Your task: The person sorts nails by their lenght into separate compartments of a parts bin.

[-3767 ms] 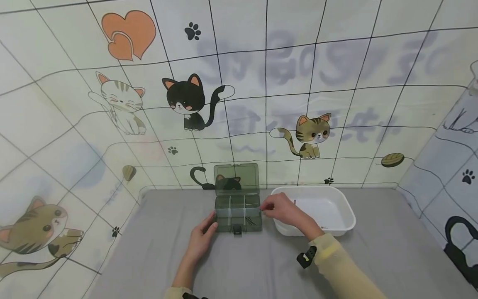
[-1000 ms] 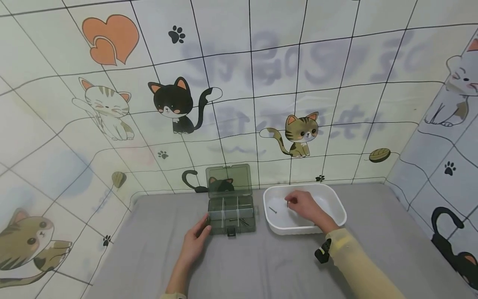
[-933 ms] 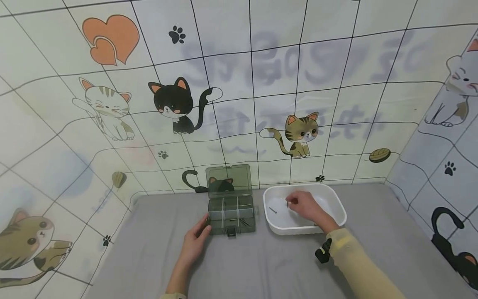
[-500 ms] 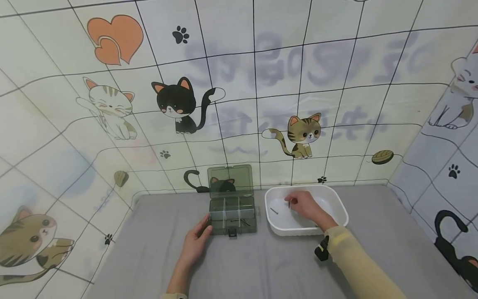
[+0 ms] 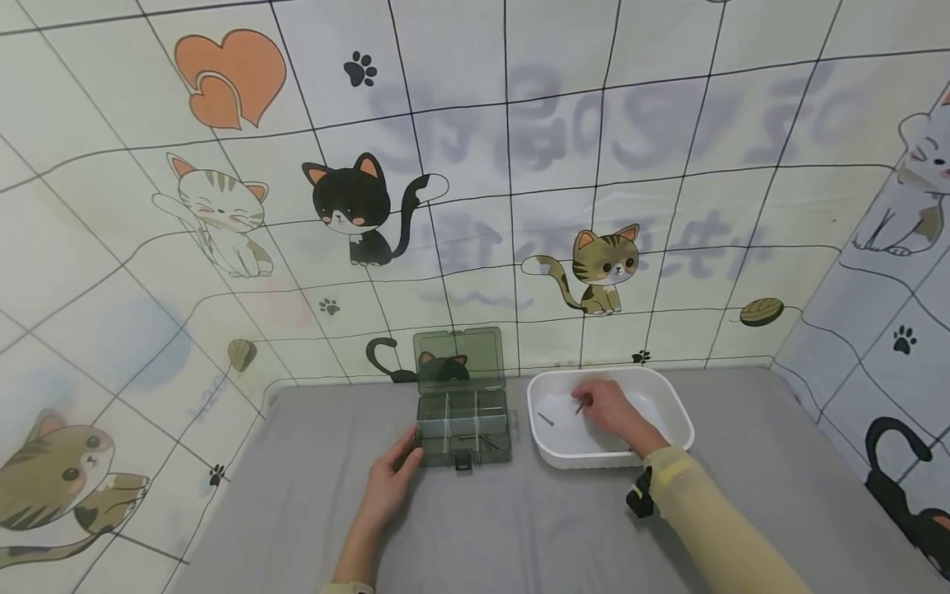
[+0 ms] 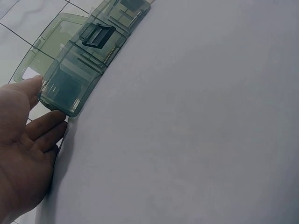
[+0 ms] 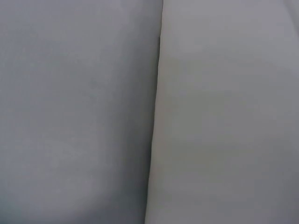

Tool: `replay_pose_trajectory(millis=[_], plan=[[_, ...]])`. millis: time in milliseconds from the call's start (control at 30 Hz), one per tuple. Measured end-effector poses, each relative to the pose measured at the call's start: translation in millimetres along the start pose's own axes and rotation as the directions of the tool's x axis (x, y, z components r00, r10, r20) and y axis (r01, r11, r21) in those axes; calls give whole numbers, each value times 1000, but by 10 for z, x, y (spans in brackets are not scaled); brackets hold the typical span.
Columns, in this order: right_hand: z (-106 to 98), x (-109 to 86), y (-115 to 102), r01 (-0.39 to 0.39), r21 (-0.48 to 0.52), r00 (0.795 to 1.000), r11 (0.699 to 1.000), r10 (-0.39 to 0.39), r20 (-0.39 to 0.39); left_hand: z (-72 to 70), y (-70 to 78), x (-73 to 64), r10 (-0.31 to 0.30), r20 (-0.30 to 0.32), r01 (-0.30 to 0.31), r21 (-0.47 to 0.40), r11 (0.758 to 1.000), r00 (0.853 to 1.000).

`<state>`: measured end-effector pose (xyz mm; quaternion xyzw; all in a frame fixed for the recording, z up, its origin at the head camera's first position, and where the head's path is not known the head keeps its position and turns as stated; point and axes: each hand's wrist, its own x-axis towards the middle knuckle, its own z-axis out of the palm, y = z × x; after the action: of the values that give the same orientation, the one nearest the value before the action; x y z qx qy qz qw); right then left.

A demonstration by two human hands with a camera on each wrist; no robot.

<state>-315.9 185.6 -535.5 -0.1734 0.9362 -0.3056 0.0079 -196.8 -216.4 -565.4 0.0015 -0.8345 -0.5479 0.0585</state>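
A green see-through compartment box (image 5: 463, 425) stands with its lid raised, and several thin metal screws (image 5: 488, 442) lie in its front part. In the head view my left hand (image 5: 389, 478) holds the left end of this box. From the left wrist, the digits of the left hand (image 6: 23, 140) show on either side of the box's end (image 6: 67, 88). Over the white tray (image 5: 616, 455), my right hand (image 5: 612, 410) pinches a small screw (image 5: 580, 408), which slants downward. Another screw (image 5: 546, 419) lies on the tray floor, to the left of that hand.
A grey cloth (image 5: 475, 536) covers the table. Close behind the box and tray rises a wall sheet (image 5: 475, 206) printed with cats. In the right wrist view there is only pale fabric (image 7: 224, 116); the right hand is out of that frame.
My right hand has gone from the box's right side into the tray. The screw in its fingers has turned from upright to slanted. My left hand stays at the box.
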Motion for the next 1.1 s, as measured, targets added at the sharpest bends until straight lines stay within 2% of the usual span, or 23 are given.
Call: replay_pose_trajectory(millis=[200,367,533,767,1100], plan=[[-31,-2,18,-70,-15,997,997,70,15,2,2,-1,2,1,-2,-9,1000,1000],[-62,-13,12,-92,-4,995,996,92,28,1,16,-4,15,0,-15,-14,1000,1000],[-84,-40,-10,-64,-16,997,998,65,40,9,10,-3,21,-1,-21,-6,1000,1000],[-92,-54,-10,-45,-16,994,999,47,95,-1,24,-7,-6,5,6,-25,1000,1000],[-96,-51,7,-19,-42,992,999,24,126,-2,-14,1,14,-6,-14,-18,1000,1000]])
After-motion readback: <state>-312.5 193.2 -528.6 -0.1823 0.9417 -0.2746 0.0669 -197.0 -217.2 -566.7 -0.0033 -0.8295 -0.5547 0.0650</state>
